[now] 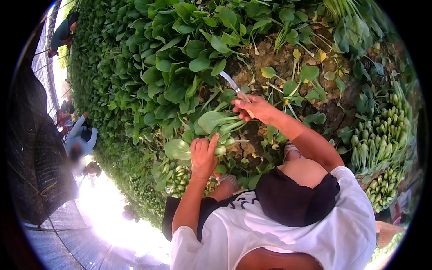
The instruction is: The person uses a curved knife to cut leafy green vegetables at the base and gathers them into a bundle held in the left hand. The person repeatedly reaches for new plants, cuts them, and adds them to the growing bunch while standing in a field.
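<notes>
My right hand (258, 108) is closed around the wooden handle of a small sickle knife (229, 80). Its curved metal blade points up and left, over the edge of the standing leaves. Lower and to the left, my left hand (204, 157) grips a few cut bok choy plants (220, 150), their pale stem bases showing beside the index finger. Broad leaves (211, 121) and thin stems lie between the two hands, just under the right fingers. The left fingertips are partly hidden by the plants.
Dense bok choy (162, 67) grows ahead and left. Loose leaves (290, 86) litter the brown soil (270, 62). Piles of cut bok choy (379, 133) lie at the right, with another pile (178, 180) near my foot (227, 185). Other people (81, 135) are at the far left.
</notes>
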Demonstrator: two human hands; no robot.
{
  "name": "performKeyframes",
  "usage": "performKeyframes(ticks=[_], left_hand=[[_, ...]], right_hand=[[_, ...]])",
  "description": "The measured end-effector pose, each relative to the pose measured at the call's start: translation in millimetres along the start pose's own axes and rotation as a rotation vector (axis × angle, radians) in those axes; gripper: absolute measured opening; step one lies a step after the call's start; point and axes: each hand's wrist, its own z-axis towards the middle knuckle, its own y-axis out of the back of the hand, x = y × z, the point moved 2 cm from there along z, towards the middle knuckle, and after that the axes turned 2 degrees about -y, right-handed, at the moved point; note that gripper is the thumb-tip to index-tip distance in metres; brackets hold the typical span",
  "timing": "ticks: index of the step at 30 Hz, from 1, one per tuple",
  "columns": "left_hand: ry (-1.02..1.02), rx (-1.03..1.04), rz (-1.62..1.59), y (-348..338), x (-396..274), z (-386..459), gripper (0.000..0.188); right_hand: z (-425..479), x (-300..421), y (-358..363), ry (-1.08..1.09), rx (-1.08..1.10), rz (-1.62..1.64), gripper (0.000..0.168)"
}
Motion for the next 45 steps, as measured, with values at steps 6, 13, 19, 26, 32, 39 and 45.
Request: performKeyframes(ticks=[6, 13, 19, 26, 32, 39, 45], left_hand=[[0.087, -0.097, -0.047, 20.3, -7.6, 0.6, 0.073], [0.039, -0.047, -0.151, 26.4, -16.2, 22.0, 0.075], [0.251, 0.062, -0.335, 23.6, -19.6, 27.2, 0.082], [0.704, 0.069, -1.115, 56.0, -8.0, 17.4, 0.069], [0.58, 0.154, -1.452, 66.5, -23.3, 63.3, 0.073], [0.693, 0.09, -1.291, 46.9, -22.6, 64.9, 0.068], [0.673, 0.051, -1.344, 37.9, -18.1, 69.3, 0.062]], right_hand=[[-39.2, 23.2, -3.4, 0.002, 0.109, 0.046, 0.04], [-65.2, 46.3, -20.7, 0.337, 0.108, 0.02, 0.036], [-85.9, 67.4, -34.3, 0.536, 0.045, -0.27, 0.036], [-85.3, 65.6, -20.5, 0.597, -0.132, -0.544, 0.032], [-78.5, 45.1, -38.8, 0.37, 0.183, 0.151, 0.037], [-96.2, 58.1, -18.1, 0.324, 0.177, 0.243, 0.041], [-101.5, 75.8, -29.9, 0.305, 0.159, 0.108, 0.026]])
